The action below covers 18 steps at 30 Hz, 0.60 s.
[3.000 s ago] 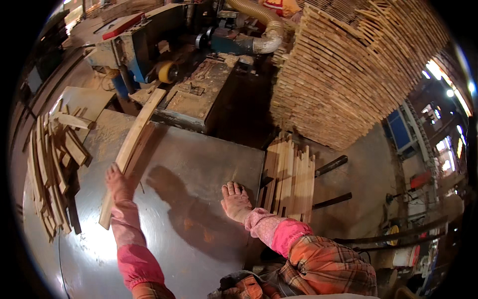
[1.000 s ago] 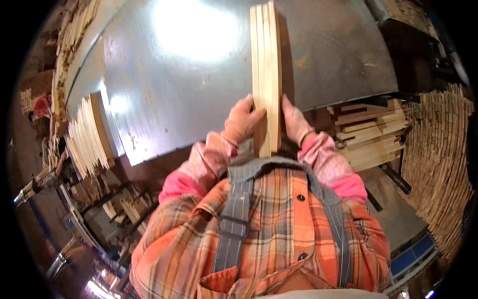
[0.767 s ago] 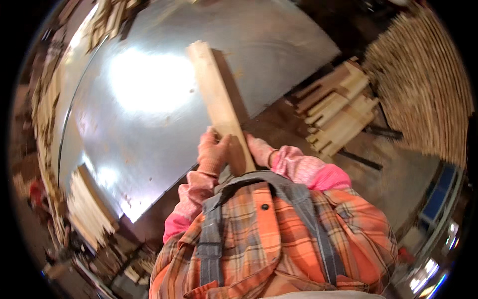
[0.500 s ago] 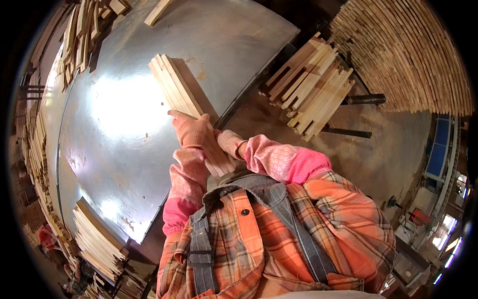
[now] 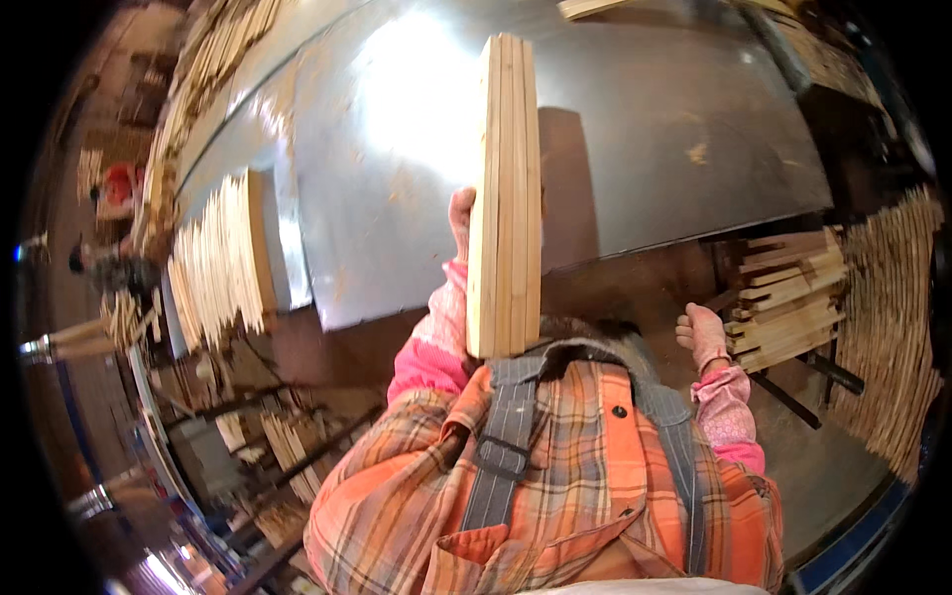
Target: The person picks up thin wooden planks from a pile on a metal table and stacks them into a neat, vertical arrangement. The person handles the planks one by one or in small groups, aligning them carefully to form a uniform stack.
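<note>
My left hand [image 5: 461,213], in a pink glove, is closed round a bundle of pale wooden strips [image 5: 511,198]. The strips stand side by side, their long edges tight together, held up over the near edge of the metal table [image 5: 397,218]; they hide most of my left fingers. Off to the right, my right hand [image 5: 703,335] is apart from the bundle and holds nothing. Its gloved fingers are loosely bent with small gaps between them. Nearest to it is a stack of wooden strips [image 5: 788,302], just to its right.
Another row of strips [image 5: 218,258] stands on the table's left end. A large wall of stacked strips [image 5: 888,327] rises at the far right. Dark metal bars [image 5: 788,402] jut out below the nearer stack. One loose piece [image 5: 590,8] lies at the table's far side.
My body has turned to the right. My right hand has let go of the bundle and moved right toward the stack. The left hand keeps the bundle, now lifted and pointing straight ahead.
</note>
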### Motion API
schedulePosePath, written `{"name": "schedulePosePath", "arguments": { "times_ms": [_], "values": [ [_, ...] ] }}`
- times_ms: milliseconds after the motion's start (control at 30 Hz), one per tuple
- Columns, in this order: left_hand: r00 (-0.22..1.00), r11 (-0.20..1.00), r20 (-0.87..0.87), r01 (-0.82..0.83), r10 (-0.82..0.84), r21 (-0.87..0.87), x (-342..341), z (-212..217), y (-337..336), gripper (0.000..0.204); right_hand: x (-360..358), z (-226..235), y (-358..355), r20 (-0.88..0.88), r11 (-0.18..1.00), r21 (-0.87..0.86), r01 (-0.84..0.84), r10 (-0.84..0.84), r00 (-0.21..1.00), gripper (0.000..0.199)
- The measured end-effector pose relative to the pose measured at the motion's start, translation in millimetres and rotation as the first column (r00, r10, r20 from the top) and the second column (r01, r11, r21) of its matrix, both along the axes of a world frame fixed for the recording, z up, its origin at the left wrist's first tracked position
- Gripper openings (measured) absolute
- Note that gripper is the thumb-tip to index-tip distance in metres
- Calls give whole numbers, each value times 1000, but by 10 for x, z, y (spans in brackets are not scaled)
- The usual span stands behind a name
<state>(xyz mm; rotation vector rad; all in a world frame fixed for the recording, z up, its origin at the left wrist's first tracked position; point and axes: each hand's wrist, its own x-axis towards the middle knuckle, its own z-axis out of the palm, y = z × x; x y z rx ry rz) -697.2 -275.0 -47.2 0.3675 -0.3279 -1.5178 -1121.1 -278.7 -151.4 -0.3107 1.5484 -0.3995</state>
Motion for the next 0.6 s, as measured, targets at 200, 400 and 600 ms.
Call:
{"name": "schedulePosePath", "arguments": {
  "times_ms": [200, 400, 600],
  "values": [
    [985, 997, -157, -74, 73, -5, 1736, -243, 635, 75, 1192, -188, 458, 2, 993, -26, -118, 118, 993, 22],
    [879, 949, -358, -300, 316, 100, 3544, -199, 1451, 82, 2964, 3, 685, -270, 814, -331, -478, 403, 874, 33],
    [835, 890, -401, -446, 377, -93, 4390, -295, 1906, 81, 3932, -93, 440, -313, 656, -322, -682, 606, 731, 36]
  ]
}}
